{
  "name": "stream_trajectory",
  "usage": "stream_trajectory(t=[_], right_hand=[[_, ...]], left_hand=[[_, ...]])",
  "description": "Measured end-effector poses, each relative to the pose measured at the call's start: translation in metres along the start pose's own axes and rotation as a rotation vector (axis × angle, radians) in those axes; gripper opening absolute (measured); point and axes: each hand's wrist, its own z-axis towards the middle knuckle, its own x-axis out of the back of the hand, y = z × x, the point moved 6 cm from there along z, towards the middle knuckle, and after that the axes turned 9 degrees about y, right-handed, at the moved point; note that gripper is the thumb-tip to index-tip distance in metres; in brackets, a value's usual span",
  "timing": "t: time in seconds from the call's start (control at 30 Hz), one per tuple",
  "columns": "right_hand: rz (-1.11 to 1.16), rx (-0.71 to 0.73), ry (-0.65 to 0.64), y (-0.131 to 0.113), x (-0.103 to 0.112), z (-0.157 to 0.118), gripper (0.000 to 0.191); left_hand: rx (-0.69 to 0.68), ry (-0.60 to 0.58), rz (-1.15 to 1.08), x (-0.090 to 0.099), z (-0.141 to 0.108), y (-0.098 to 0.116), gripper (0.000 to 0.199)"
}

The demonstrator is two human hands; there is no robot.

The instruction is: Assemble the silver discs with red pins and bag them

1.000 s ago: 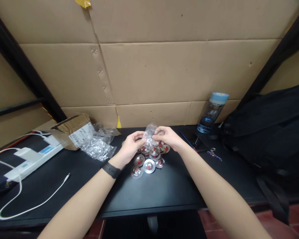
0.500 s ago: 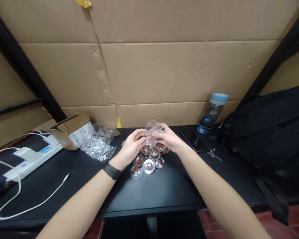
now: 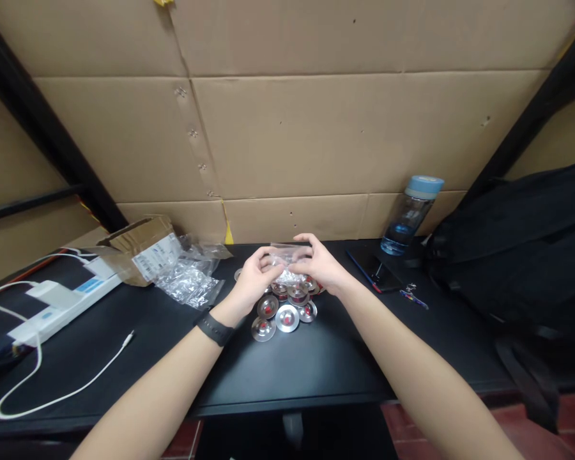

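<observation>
A clear plastic bag [image 3: 287, 253] is stretched between both hands, above a group of several round silver discs [image 3: 287, 318] with red centres on the black table. My left hand [image 3: 255, 278], with a black band on its wrist, pinches the bag's left side. On the right side, my right hand [image 3: 320, 264] grips the bag between thumb and fingers, its index finger raised and bent above the bag. The hands and the bag partly cover the rear discs. Whether anything is inside the bag is too unclear to tell.
An open cardboard box [image 3: 146, 252] and crumpled clear bags [image 3: 189, 281] lie left, beside a white power strip [image 3: 67, 310] and cable. Rightward are a phone [image 3: 386, 275], a keychain [image 3: 414, 299], a blue-capped bottle [image 3: 407, 220] and a black backpack [image 3: 522, 255]. Cardboard lines the back.
The bag has flattened and sits lower between the hands. My right hand's fingers have spread, with the index finger lifted. The view has shifted slightly.
</observation>
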Motion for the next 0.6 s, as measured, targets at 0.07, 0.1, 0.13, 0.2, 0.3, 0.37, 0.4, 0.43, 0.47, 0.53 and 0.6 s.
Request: stream_trajectory(t=[0.07, 0.1, 0.13, 0.2, 0.3, 0.37, 0.4, 0.43, 0.47, 0.53, 0.6], right_hand=[[-0.076, 0.038, -0.017, -0.005, 0.001, 0.0, 0.066], [-0.097, 0.052, -0.028, -0.006, 0.001, 0.001, 0.057], [-0.111, 0.063, -0.036, -0.007, 0.001, 0.001, 0.046], [-0.124, 0.086, -0.027, -0.009, 0.003, 0.004, 0.03], [-0.117, 0.119, 0.056, -0.009, 0.011, 0.009, 0.028], [-0.098, 0.113, 0.085, -0.008, 0.015, 0.011, 0.032], [-0.089, 0.104, 0.083, -0.008, 0.017, 0.011, 0.034], [-0.083, 0.094, 0.074, -0.007, 0.017, 0.011, 0.036], [-0.078, 0.086, 0.065, -0.007, 0.017, 0.011, 0.038], [-0.081, 0.075, 0.053, -0.007, 0.017, 0.01, 0.039], [-0.093, 0.07, 0.05, -0.008, 0.016, 0.01, 0.038]], left_hand=[[-0.029, -0.018, 0.066, 0.001, 0.0, 0.001, 0.047], [-0.037, -0.019, 0.098, 0.002, 0.001, 0.002, 0.047], [-0.043, -0.015, 0.127, 0.003, 0.002, 0.002, 0.047], [-0.065, -0.002, 0.188, 0.006, 0.003, 0.003, 0.046], [-0.097, 0.032, 0.247, 0.013, 0.007, 0.005, 0.041], [-0.113, 0.057, 0.265, 0.017, 0.01, 0.006, 0.04], [-0.121, 0.07, 0.27, 0.019, 0.011, 0.006, 0.04], [-0.13, 0.082, 0.273, 0.02, 0.012, 0.006, 0.04], [-0.138, 0.092, 0.277, 0.021, 0.012, 0.007, 0.04], [-0.151, 0.104, 0.29, 0.023, 0.013, 0.007, 0.038], [-0.158, 0.111, 0.31, 0.023, 0.013, 0.007, 0.035]])
